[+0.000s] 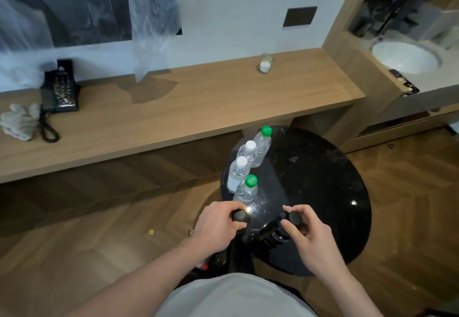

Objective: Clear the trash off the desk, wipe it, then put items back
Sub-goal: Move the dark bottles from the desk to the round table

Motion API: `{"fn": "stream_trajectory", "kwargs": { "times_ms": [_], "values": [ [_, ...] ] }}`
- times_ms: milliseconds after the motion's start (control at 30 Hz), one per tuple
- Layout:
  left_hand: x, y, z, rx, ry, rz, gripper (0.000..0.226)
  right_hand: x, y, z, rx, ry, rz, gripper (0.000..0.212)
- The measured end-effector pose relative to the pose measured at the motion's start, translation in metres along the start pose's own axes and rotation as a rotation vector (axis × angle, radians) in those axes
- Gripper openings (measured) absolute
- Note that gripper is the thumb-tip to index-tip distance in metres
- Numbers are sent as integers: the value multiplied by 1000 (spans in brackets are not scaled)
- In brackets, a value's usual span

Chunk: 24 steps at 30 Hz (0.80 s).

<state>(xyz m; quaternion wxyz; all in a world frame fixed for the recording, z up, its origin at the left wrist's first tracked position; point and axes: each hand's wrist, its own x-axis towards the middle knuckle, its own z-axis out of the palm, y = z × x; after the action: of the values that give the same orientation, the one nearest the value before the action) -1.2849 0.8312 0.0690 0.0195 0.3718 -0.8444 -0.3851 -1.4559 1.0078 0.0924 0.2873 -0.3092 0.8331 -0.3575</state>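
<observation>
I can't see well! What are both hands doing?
Left hand: fingers gripping a dark bottle cap.
Right hand: fingers gripping another dark bottle's cap.

Both forearms reach forward from the bottom of the view, bare, and angle inward toward each other. The left hand [218, 219] is palm down with its knuckles up, fingers curled over the black cap of a dark bottle [239, 216] and gripping it at the near edge of the round black table [335, 192]. The right hand [304, 228] sits just beside it, a little nearer the body, with the thumb and curled fingers pinching the black cap of a second dark bottle [294, 217]. The two hands are close but do not touch.
</observation>
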Motion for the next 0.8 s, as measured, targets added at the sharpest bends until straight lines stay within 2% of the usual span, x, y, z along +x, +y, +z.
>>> {"fn": "stream_trajectory", "kwargs": {
  "times_ms": [233,433,700,800],
  "values": [
    [24,21,53,3,66,-155,29,34,48,-24,-139,-192,-68,25],
    [32,36,75,-3,163,-270,34,58,62,-24,-194,-302,-157,26],
    [29,43,84,-4,248,-281,49,75,75,-11,-189,-407,-211,28],
    [30,43,83,28,205,-268,47,77,79,0,-174,-427,-189,28]
  ]
}}
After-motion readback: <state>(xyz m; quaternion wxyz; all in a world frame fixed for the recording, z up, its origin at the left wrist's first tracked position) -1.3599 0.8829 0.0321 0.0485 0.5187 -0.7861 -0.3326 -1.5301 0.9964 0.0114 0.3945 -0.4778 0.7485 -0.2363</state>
